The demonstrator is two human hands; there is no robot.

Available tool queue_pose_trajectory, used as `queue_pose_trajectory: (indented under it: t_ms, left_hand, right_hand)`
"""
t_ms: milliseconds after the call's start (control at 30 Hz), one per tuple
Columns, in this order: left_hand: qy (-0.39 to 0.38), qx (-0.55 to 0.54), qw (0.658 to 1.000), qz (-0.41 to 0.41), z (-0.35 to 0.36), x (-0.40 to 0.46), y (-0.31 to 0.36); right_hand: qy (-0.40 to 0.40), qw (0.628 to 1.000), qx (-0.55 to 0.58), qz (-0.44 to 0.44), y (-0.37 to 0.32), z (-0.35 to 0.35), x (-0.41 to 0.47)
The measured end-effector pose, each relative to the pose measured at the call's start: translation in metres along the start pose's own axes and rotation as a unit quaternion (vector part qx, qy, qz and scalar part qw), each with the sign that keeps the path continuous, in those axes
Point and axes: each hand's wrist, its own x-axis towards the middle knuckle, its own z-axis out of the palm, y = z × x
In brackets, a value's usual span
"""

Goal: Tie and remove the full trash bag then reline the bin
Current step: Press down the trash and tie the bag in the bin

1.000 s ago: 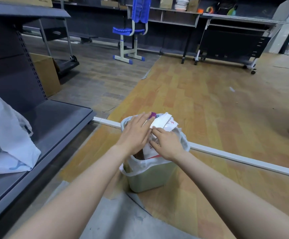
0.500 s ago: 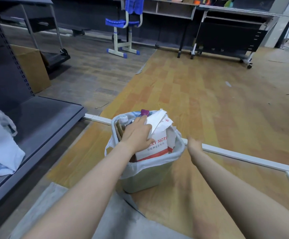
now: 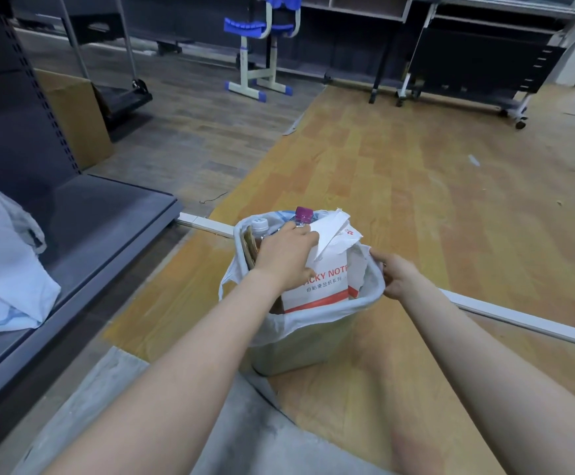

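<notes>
Early step — loosening the liner. Bin [image 3: 300,344] sits on the wood floor [image 3: 433,207], trash bag [image 3: 272,329] still over its rim. Left hand [image 3: 284,257] presses the sticky-note box [image 3: 327,279] down, fingers flat; right hand [image 3: 394,275] pinches the bag's right rim. Next — probably peel the rim free and gather it.

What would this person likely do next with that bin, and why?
Probably lift the bag's edge off the bin rim with the right hand, which already grips it there. The bag is still folded over the rim and untied, while the left hand presses the box down.
</notes>
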Motion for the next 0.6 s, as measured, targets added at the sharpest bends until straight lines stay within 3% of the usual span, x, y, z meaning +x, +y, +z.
queue_pose_trajectory:
  t_ms: [100,267,400,600]
  left_hand:
    - [0.007,0.007,1.0,0.0,0.0,-0.002,-0.002]
    - [0.011,-0.009,1.0,0.001,0.003,-0.004,-0.007]
    - [0.002,-0.016,1.0,0.004,-0.001,-0.007,-0.006]
    - [-0.009,0.093,0.995,0.025,0.002,-0.012,0.005]
  right_hand:
    - [0.016,0.998,-0.036,0.042,-0.004,-0.003,-0.003]
    - [0.038,0.995,-0.079,0.037,0.001,0.0,-0.004]
    - [0.01,0.993,-0.07,0.099,0.003,-0.019,-0.002]
    - [-0.027,0.991,-0.032,0.126,0.007,-0.026,-0.008]
